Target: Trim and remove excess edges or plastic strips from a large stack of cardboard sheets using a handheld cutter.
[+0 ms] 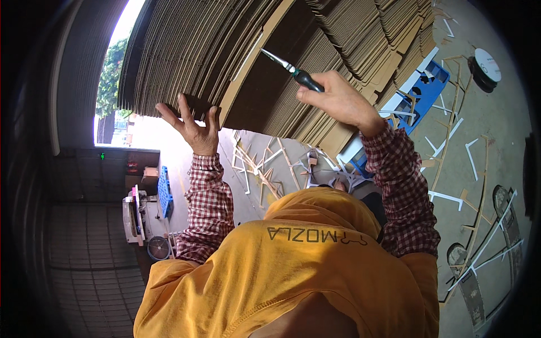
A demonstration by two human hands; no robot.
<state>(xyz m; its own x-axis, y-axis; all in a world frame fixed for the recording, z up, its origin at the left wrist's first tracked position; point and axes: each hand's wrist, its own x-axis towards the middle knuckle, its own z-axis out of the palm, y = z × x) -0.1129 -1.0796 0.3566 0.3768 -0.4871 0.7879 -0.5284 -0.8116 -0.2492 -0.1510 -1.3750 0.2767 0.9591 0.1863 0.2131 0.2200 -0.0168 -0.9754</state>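
A large stack of brown cardboard sheets [180,56] stands in front of me, its many edges packed side by side. Against the stack's lower edge rests my left hand [198,134], fingers spread apart, beside a paler tan cardboard edge [234,89]. My right hand [341,102] is closed around the dark green handle of a pointed hand tool [306,78]. The tool's tapered metal tip points up and left, in front of a dark brown face of the stack. Whether the tip touches the cardboard, I cannot tell.
Under the stack's right side is a blue plastic pallet [438,84]. Thin tan and white cardboard offcuts [262,166] litter the floor. A round black-and-white spool [487,66] lies at far right. At left are a blue crate-like panel [164,191] and a fan [159,248].
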